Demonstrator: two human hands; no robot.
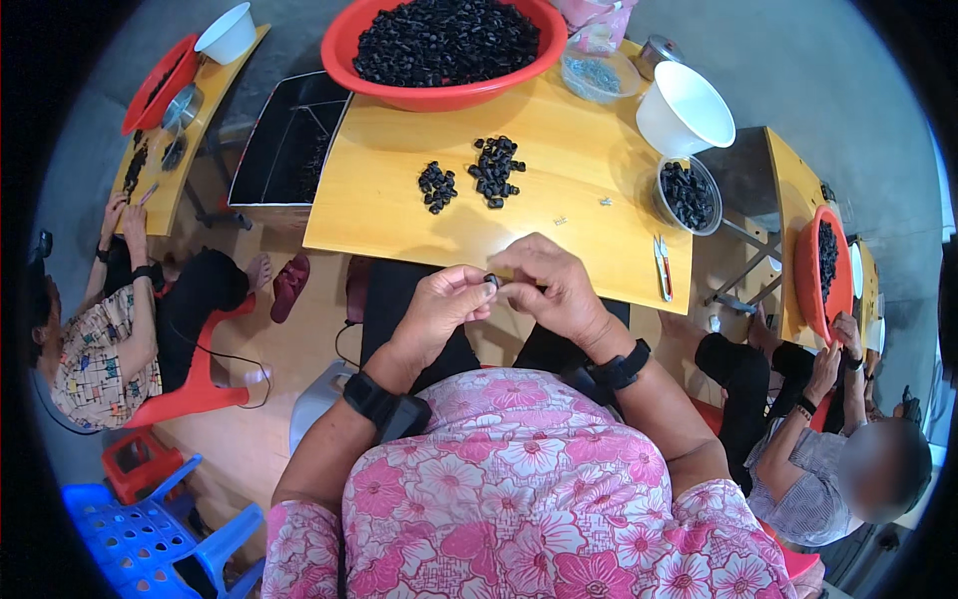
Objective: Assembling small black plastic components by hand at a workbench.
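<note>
My left hand [440,307] and my right hand [552,285] meet just in front of the near edge of a yellow wooden table [559,150]. Between their fingertips they pinch one small black part [492,282]. Both wrists wear black bands. On the table beyond my hands lie two small heaps of the same black parts, one to the left [437,186] and a larger one to the right [496,170]. A big red basin [439,95] at the far edge is heaped with black parts.
A metal bowl [689,196] of black parts and a white bowl [685,108] stand at the right, with small red-handled snips [663,268] near the edge. Two other people sit at similar tables left and right. A blue plastic stool [150,534] stands lower left.
</note>
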